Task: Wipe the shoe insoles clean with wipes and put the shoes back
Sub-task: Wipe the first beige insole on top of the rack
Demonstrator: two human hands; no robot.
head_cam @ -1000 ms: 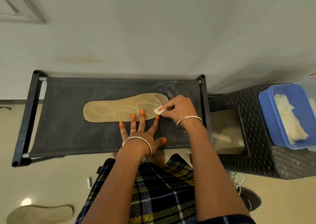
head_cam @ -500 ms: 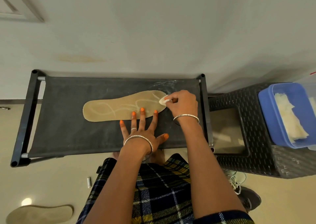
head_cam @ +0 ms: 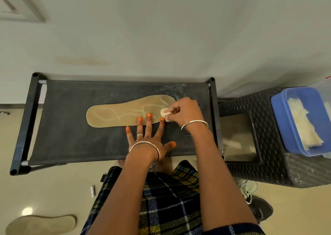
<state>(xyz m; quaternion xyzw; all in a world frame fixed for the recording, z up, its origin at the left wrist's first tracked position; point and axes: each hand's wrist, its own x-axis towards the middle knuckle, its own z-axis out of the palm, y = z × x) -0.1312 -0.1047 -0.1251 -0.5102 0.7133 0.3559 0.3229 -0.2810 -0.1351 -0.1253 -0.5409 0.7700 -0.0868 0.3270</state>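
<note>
A tan insole (head_cam: pixel 114 114) with pale wavy lines lies lengthwise on the black fabric shelf of a shoe rack (head_cam: pixel 71 145). My left hand (head_cam: pixel 148 138) is spread flat, fingertips pressing the insole's near edge. My right hand (head_cam: pixel 184 111) pinches a small folded white wipe (head_cam: pixel 165 114) against the insole's right end. A second insole (head_cam: pixel 41 224) lies on the floor at bottom left. A dark shoe (head_cam: pixel 258 206) with pale laces sits on the floor at my right.
A dark woven stool (head_cam: pixel 268 172) stands right of the rack, carrying a blue tub (head_cam: pixel 279 116) of white wipes. A wall runs behind the rack. A small silver cylinder (head_cam: pixel 92 191) lies on the floor near my plaid skirt.
My right hand slid the wipe up to the insole's far right tip, then back down toward its near edge. My left hand stayed pressed in place.
</note>
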